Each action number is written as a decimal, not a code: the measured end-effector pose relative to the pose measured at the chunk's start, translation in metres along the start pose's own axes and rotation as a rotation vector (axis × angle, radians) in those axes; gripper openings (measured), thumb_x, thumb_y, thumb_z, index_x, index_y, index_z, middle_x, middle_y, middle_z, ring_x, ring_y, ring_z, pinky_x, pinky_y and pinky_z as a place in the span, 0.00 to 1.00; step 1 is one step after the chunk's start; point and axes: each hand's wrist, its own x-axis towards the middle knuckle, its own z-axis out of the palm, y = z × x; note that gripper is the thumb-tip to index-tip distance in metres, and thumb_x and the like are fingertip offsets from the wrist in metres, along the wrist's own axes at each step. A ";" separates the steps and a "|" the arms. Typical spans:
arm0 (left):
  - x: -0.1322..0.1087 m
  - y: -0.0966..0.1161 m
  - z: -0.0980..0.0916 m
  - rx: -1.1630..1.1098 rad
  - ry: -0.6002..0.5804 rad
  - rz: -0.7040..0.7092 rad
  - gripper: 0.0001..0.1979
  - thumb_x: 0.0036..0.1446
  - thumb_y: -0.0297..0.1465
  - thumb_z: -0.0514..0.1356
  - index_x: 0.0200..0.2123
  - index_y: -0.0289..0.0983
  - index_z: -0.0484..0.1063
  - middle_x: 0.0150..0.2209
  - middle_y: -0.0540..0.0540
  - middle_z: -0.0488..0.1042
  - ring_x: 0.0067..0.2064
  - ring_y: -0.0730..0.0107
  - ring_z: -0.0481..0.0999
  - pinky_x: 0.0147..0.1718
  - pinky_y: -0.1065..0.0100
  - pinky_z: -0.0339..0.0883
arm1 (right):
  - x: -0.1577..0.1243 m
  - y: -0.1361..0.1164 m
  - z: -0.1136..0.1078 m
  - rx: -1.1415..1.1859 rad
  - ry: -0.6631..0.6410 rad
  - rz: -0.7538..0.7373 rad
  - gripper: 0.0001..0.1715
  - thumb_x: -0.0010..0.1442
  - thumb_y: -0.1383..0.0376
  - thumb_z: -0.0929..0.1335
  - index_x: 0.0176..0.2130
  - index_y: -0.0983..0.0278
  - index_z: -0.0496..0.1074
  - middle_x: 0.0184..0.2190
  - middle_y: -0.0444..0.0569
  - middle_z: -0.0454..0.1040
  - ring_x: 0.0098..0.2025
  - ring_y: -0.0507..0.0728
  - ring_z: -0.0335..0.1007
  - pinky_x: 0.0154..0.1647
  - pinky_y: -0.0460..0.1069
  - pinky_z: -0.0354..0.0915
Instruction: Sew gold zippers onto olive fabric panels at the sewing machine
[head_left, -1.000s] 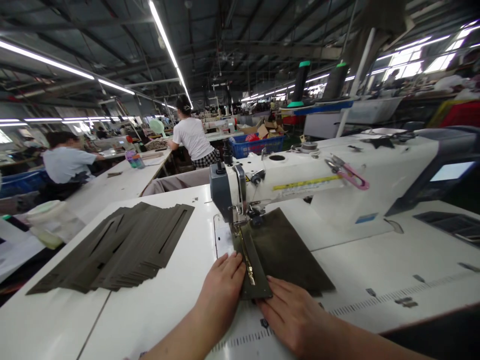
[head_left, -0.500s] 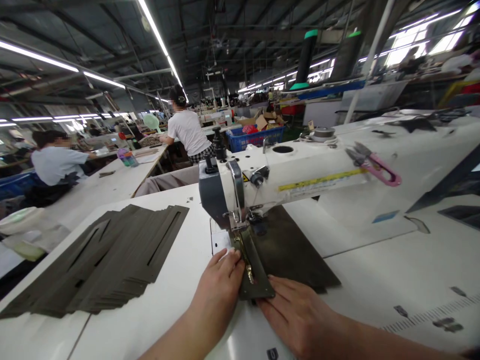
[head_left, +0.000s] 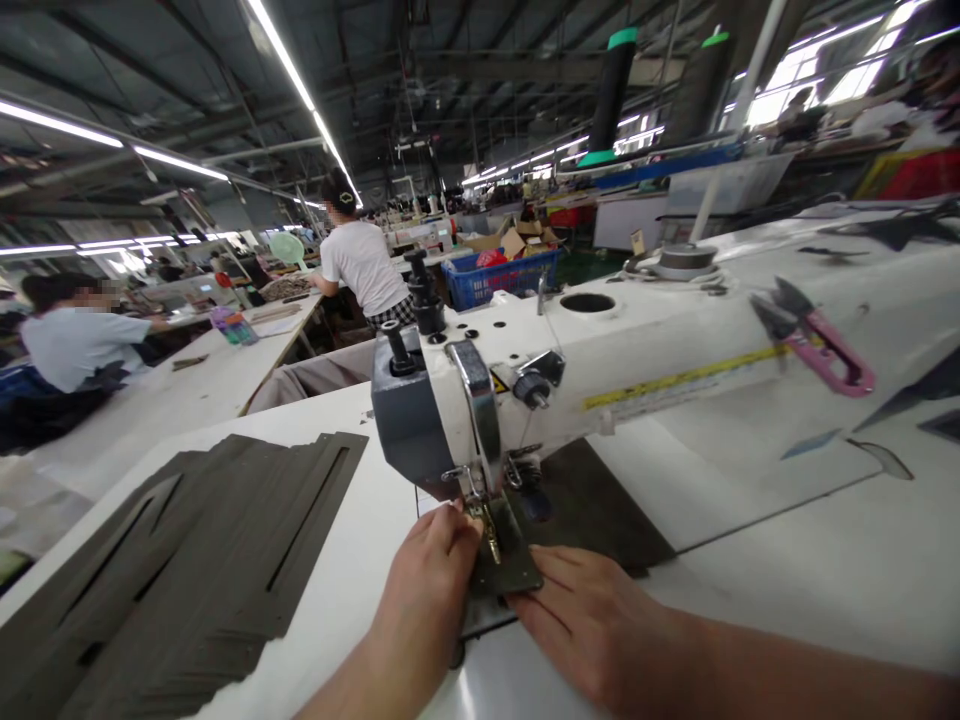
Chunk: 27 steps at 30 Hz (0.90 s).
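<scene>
Pressing down on the near end of a dark olive fabric panel (head_left: 525, 572), both of the person's hands lie flat on the white counter (head_left: 787, 570). The panel lies under the head of the white industrial sewing machine (head_left: 637, 360). Its far end runs away to the right beneath the machine arm, and a gold-coloured zip strip (head_left: 492, 543) lies along its left edge.

The left hand (head_left: 431, 570) is at that left edge, its fingers (head_left: 457, 525) bent slightly and close together, the tips touching the cloth just beside the metal presser foot (head_left: 474, 497). The right hand (head_left: 585, 625) lies palm down on the near right corner, fingers spread and flat. Neither hand grips anything; both only pin and steer the cloth.

By the look of it, the seam along the zip is being run, with the near end of the panel close to the foot. The next stretch calls for even pressure from both hands so the zip edge stays straight, and for the left fingertips to stay clear of the needle.

A fanned stack of dark slotted fabric pieces (head_left: 210, 560) lies well apart on the left of the counter. Pink-handled thread snips (head_left: 825, 345) rest on top of the machine arm. Far off, a person in a white shirt (head_left: 364, 265) works at another counter.
</scene>
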 end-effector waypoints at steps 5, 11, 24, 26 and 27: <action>-0.004 -0.003 0.001 0.006 0.053 0.064 0.11 0.58 0.22 0.48 0.41 0.33 0.66 0.38 0.39 0.70 0.43 0.61 0.72 0.40 0.62 0.72 | 0.000 0.000 0.001 0.001 -0.014 0.011 0.15 0.59 0.76 0.57 0.29 0.70 0.70 0.27 0.52 0.71 0.30 0.57 0.65 0.32 0.50 0.63; -0.006 -0.002 0.002 -0.027 0.038 0.009 0.12 0.53 0.20 0.49 0.39 0.34 0.67 0.37 0.41 0.70 0.40 0.62 0.73 0.38 0.62 0.73 | 0.002 -0.002 -0.001 -0.042 0.044 0.000 0.18 0.61 0.76 0.56 0.31 0.71 0.72 0.26 0.52 0.72 0.29 0.57 0.65 0.32 0.50 0.64; -0.011 0.010 -0.008 -0.143 -0.062 -0.135 0.14 0.50 0.21 0.53 0.41 0.35 0.69 0.42 0.40 0.68 0.43 0.61 0.70 0.43 0.59 0.69 | 0.021 0.010 -0.001 -0.046 -0.083 0.346 0.08 0.58 0.70 0.62 0.31 0.67 0.71 0.31 0.52 0.71 0.36 0.57 0.67 0.37 0.51 0.64; -0.013 0.011 -0.009 -0.132 -0.061 -0.149 0.17 0.48 0.20 0.53 0.42 0.35 0.68 0.44 0.39 0.67 0.44 0.61 0.70 0.44 0.59 0.68 | 0.029 0.015 -0.003 -0.006 -0.196 0.324 0.09 0.56 0.75 0.62 0.31 0.67 0.71 0.32 0.52 0.71 0.37 0.56 0.68 0.39 0.50 0.64; -0.014 0.012 -0.009 -0.114 -0.060 -0.151 0.18 0.46 0.19 0.53 0.43 0.35 0.68 0.44 0.40 0.67 0.44 0.60 0.69 0.44 0.58 0.68 | 0.032 0.018 -0.003 -0.005 -0.232 0.297 0.11 0.55 0.77 0.61 0.31 0.68 0.70 0.32 0.52 0.72 0.37 0.56 0.68 0.40 0.50 0.64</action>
